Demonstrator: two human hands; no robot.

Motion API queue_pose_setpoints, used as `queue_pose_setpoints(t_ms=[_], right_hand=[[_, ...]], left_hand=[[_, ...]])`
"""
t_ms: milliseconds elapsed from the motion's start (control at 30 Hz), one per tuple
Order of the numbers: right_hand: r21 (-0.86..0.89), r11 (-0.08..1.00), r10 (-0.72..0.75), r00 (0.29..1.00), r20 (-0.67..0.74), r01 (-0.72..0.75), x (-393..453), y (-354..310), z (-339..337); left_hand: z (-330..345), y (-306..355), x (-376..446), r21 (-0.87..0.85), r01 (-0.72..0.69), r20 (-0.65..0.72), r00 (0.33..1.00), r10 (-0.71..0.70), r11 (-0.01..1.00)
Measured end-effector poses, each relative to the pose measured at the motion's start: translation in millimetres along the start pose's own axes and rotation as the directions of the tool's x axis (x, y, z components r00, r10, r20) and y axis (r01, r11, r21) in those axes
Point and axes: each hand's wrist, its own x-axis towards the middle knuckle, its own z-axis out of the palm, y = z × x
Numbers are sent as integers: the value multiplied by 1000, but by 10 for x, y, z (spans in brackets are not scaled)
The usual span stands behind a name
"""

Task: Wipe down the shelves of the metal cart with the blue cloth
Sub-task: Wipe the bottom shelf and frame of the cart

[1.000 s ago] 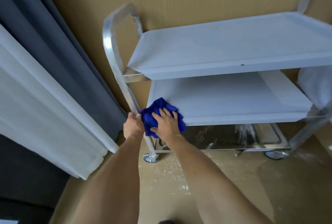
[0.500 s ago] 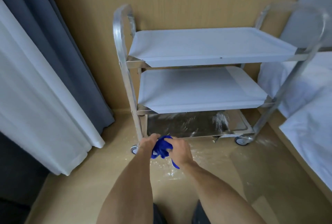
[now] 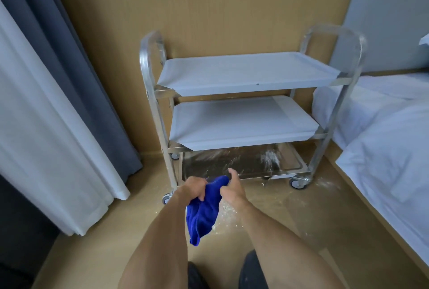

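Both hands hold the cloth (image 3: 204, 209) in the air in front of the cart (image 3: 241, 112) – the left hand (image 3: 193, 187) grips its top in curled fingers, the right hand (image 3: 232, 187) pinches its upper edge at 3 o'clock of the left, and the rest hangs down between the forearms. The cart stands at 12 o'clock against the wall (image 3: 209, 5), its bottom shelf (image 3: 234, 161) streaked with white powder (image 3: 269, 157) – more powder on the floor (image 3: 290, 205) at its wheels. A curtain (image 3: 46, 107) hangs at 9 o'clock, a bed (image 3: 385, 131) just beside the cart at 3 o'clock.
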Motion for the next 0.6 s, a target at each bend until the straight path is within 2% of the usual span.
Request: queue_pose_setpoints(t_ms=[67,133,267,433,600], right_hand=[[-89,990,-101,990,95,109,30,-15,-51],[-124,984,-114,984,137,131,107,-25,-118],[-59,997,-43,992,117,50,100,37,-266],[218,969,116,993,9,-116,271,556,-81],[174,973,161,986,-50,-150,659,975,77]], left_hand=[[-67,40,-46,41,-33,26,999,32,999],[-135,97,-60,115,-65,36,997,61,991],[-152,100,43,218,-73,-14,997,78,973],[120,-343,490,318,-6,-25,1000,15,948],[499,-668,858,193,37,-152,988,-8,980]])
